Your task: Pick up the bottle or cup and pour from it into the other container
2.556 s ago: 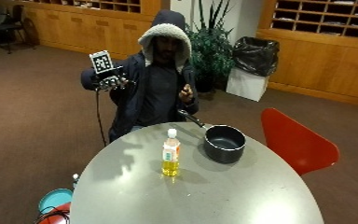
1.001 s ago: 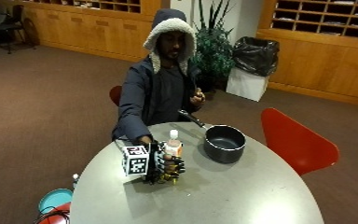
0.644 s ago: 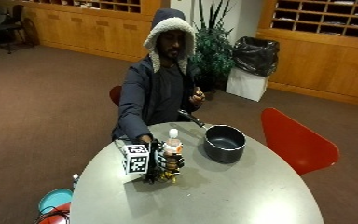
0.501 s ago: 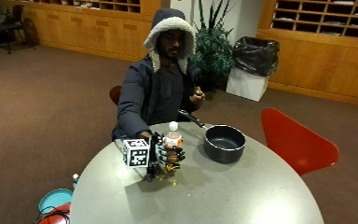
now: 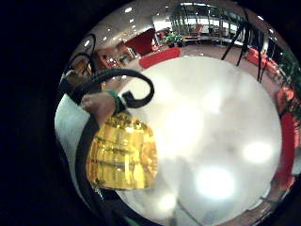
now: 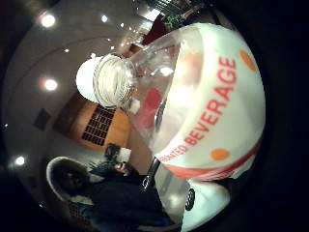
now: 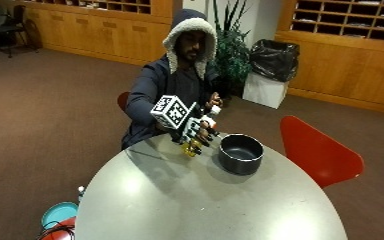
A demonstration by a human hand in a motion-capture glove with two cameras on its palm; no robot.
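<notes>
- Black-gloved, your right hand (image 7: 195, 129) is wrapping its fingers round the bottle (image 7: 193, 145), holding it off the table (image 7: 179, 200) and tilted, neck leaning toward the pot (image 7: 240, 152).
- Yellow liquid is filling the lower body of the bottle, which is showing below your hand in the outside view and lying close against the palm in the little-finger-side view (image 5: 123, 155).
- White, the cap (image 6: 89, 79) is sitting on the neck in the thumb-side view, so by my reading nothing can be poured until it is off.
- Your bare hand (image 7: 214, 101) is hovering up near the bottle's top; whether it is touching the cap cannot be told.
- Dark and round, the pot is standing open on the table just beside the bottle, handle pointing away toward you.
- To do this step well, you are best carrying the neck over the middle of the pot's mouth before tipping further, keeping the grip on the labelled waist and increasing the tilt gradually so the stream is landing inside the rim.
</notes>
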